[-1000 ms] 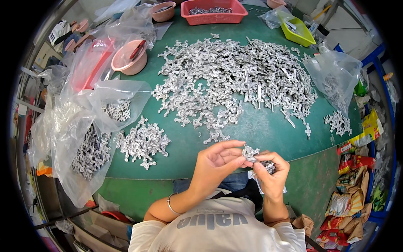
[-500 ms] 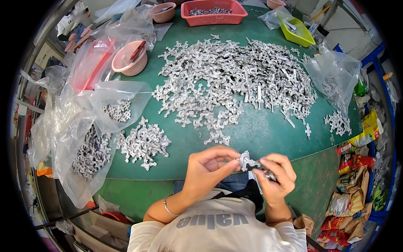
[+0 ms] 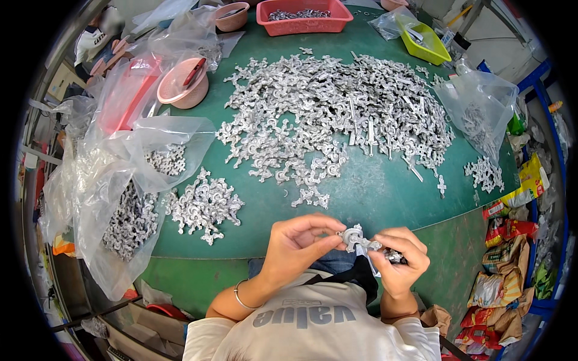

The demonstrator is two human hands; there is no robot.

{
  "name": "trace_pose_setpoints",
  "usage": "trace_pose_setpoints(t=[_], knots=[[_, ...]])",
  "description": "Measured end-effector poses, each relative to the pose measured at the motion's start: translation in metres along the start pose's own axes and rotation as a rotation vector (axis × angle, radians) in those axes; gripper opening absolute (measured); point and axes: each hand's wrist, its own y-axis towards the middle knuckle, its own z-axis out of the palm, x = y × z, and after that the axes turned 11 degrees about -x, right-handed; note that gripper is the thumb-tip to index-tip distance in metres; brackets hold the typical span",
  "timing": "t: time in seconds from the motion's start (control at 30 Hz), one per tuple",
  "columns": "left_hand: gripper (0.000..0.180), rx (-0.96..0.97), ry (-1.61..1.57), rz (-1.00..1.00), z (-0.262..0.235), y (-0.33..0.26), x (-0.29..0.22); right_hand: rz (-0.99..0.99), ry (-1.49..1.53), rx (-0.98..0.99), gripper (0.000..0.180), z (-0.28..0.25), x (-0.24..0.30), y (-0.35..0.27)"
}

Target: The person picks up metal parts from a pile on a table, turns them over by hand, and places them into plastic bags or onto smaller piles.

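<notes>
My left hand [image 3: 301, 240] pinches the left end of a silver-grey cross-shaped metal casting [image 3: 355, 237] between thumb and fingertips, just off the table's front edge. Thumb and forefinger of my right hand [image 3: 402, 262] close on the casting's other end. More small metal pieces [image 3: 394, 256] are tucked in the curled right fingers, mostly hidden. Beyond my hands, a wide heap of similar castings [image 3: 337, 108] spreads over the green table [image 3: 361, 195]. A smaller pile of castings [image 3: 205, 204] lies to the left.
Clear plastic bags [image 3: 120, 162] with castings cover the left side, beside a pink bowl [image 3: 183, 84] holding a red-handled tool. A red basket [image 3: 304, 24] and a yellow-green basket [image 3: 424, 48] stand at the back. Another bag [image 3: 478, 108] and a small pile [image 3: 483, 174] lie right.
The casting between my hands has turned, its right arm now slanting down toward my right fingers. My right hand has shifted slightly right and down; the left keeps its pinch.
</notes>
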Motion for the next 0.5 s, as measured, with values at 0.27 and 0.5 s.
trace_pose_setpoints(t=[0.27,0.5], knots=[[0.017,-0.036,0.034,0.005,-0.007,-0.001,0.000,0.027,0.004,0.032,0.024,0.007,-0.003,0.000],[0.014,-0.677,0.537,0.393,-0.088,-0.015,-0.013,0.505,-0.048,0.172,0.021,0.015,-0.037,-0.001]])
